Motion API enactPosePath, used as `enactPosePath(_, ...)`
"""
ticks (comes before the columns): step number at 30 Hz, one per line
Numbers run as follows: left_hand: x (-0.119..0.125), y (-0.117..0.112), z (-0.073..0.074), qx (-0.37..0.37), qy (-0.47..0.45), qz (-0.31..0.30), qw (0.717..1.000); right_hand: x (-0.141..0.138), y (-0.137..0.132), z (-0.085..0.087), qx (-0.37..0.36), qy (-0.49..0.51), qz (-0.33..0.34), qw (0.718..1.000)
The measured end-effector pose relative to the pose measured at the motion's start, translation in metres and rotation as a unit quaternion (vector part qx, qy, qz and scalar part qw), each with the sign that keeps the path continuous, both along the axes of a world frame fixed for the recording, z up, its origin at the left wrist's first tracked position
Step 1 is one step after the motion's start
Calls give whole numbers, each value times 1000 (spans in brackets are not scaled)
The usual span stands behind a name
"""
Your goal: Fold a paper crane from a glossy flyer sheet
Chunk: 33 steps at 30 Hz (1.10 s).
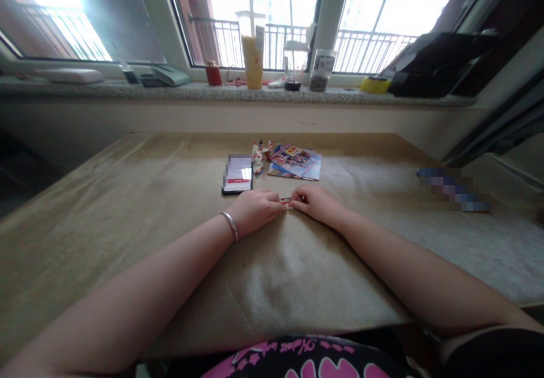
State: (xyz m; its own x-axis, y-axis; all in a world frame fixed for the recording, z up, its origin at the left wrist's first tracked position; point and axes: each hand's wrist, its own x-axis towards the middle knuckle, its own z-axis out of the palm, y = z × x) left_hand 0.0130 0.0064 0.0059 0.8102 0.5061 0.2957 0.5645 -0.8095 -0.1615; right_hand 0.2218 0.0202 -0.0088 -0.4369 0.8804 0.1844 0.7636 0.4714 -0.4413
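My left hand [256,209], with a silver bracelet at its wrist, is closed with its fingertips on the left end of a small piece of folded paper [288,202]. On the right end of the same paper, my right hand [318,203] pinches with thumb and fingers. The paper shows white and red, lies low at the tabletop, and is mostly hidden by my fingers. Just beyond my hands lie several small folded paper pieces [260,154] in white, red and blue. Beside them is a stack of colourful printed sheets [302,162].
A phone [238,174] with a lit screen lies beyond my left hand. Far right on the table [170,264] is a blurred blue flat item [453,190]. Along the windowsill [170,90] stand a tall yellow drink cup [253,60], another cup [293,69] and a black bag [433,63].
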Motion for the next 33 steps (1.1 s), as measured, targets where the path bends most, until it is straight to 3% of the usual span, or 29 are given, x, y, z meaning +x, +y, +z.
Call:
enactPosePath(11,-1,0,1,11,14,11,1000,14,-5,10,106,-22,143,984)
enactPosePath(22,-5,4,4,-15,20,16,1000,5,-10,8,145,-81,119,979)
enactPosePath(33,-2,1,6,-7,41,19,999,4,-12,13,128,-101,118,980)
